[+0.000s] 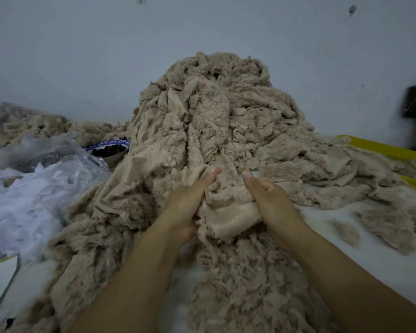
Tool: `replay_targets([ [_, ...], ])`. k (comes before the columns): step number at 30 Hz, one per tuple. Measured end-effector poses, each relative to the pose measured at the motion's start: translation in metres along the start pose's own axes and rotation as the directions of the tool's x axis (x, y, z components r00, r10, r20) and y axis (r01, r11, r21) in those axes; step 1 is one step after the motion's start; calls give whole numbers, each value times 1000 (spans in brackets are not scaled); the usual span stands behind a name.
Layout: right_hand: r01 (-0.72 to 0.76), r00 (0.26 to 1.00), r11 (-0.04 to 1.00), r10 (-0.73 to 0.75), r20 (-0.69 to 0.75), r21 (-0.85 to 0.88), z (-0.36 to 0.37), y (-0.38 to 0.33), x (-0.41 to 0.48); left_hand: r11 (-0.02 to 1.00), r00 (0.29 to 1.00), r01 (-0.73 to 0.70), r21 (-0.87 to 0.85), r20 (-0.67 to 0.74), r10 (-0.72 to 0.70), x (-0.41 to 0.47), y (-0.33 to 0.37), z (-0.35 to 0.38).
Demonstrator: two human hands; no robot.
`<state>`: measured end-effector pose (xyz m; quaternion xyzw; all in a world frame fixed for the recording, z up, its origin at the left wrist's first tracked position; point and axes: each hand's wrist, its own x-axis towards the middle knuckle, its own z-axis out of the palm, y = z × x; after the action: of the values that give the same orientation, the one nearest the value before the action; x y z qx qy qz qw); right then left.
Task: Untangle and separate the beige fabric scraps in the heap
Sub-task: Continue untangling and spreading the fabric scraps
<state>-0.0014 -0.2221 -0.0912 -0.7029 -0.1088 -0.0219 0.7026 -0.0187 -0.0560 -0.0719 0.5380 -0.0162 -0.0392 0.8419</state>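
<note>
A tall heap of beige fleecy fabric scraps rises against the wall in the middle of the view and spills toward me. At its foot, my left hand and my right hand both grip one beige scrap, its smooth backing facing me. Each thumb presses on the scrap's upper edge, and the fingers are curled behind the cloth, hidden. More loose beige scraps lie under my forearms.
Clear plastic bags with white filling sit at the left. A blue-rimmed bowl of dark pieces stands behind them. Yellow edges show at the right. Small beige tufts lie on the white surface.
</note>
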Motion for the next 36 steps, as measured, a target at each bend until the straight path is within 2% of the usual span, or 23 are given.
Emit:
replay_targets([
  [4, -59, 996, 994, 65, -63, 95, -2, -1, 3, 992, 991, 11, 127, 130, -28, -6, 3, 2],
  [7, -42, 996, 992, 50, -72, 116, -1, -1, 3, 962, 978, -10, 274, 202, -48, -11, 0, 6],
  [10, -43, 992, 995, 53, -114, 91, 1, 2, 5, 864, 992, -105, 492, 118, 53, -10, -10, 12],
  [12, -30, 992, 997, 38, -118, 68, 0, 4, 8, 894, 991, -131, 428, 73, 110, -9, -11, 15],
  [14, -14, 998, 997, 18, -58, 73, -1, 5, 8, 966, 995, -92, 241, 50, 83, -9, -9, 17],
  [16, -3, 1000, 998, 5, -22, 62, -1, 5, 7, 993, 1000, -30, 113, 9, 29, -8, -7, 17],
  [21, 32, 998, 994, -38, 50, 106, 0, 0, 2, 995, 988, 102, 9, -119, -101, -7, -1, 14],
  [23, 64, 993, 997, -68, 93, 41, -1, -1, 0, 994, 985, 103, 18, -142, -100, -8, 0, 14],
  [26, 158, 974, 984, -140, 178, -88, 1, 2, 0, 989, 986, 69, 129, -161, -48, -7, -3, 15],
  [29, 204, 977, 966, -191, 95, -160, 2, 5, 3, 982, 993, 64, 176, -108, -45, -8, -4, 15],
  [33, 105, 993, 987, -110, -36, -118, -3, 3, 4, 965, 990, 13, 262, 130, -48, -13, -3, 14],
  [36, 76, 994, 992, -83, -75, -97, -3, 3, 4, 952, 987, 33, 306, 142, -80, -11, -7, 13],
])
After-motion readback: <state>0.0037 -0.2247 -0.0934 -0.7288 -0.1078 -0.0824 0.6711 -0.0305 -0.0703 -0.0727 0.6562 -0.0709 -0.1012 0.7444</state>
